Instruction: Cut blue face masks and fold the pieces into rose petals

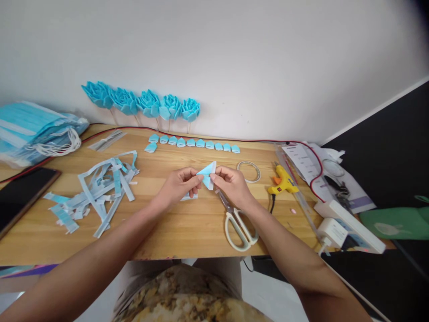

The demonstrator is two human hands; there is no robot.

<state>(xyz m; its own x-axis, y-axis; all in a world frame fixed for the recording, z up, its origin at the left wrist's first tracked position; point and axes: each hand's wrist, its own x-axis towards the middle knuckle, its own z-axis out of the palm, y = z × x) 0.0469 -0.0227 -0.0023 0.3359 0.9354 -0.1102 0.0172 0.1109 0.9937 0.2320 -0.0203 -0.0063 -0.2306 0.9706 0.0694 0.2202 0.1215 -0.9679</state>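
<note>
Between my two hands, raised over the middle of the table, is a folded piece of blue mask fabric [208,173] with a white edge on its right. My left hand [183,184] pinches its left corner, and my right hand [231,182] pinches its right side. Below my left hand another pale blue piece [190,197] lies on the wood, partly covered by the fingers. White-handled scissors [239,230] lie under my right wrist, blades pointing away. Further back, a row of small folded blue petals [200,143] lies along the table.
Blue fabric flowers [149,103] on sticks lean against the wall. Cut strips [100,190] pile up on the left, near a phone [23,194] and a bag of masks [30,129]. To the right are a tape roll [248,171], a yellow glue gun [283,180] and a power strip [351,226].
</note>
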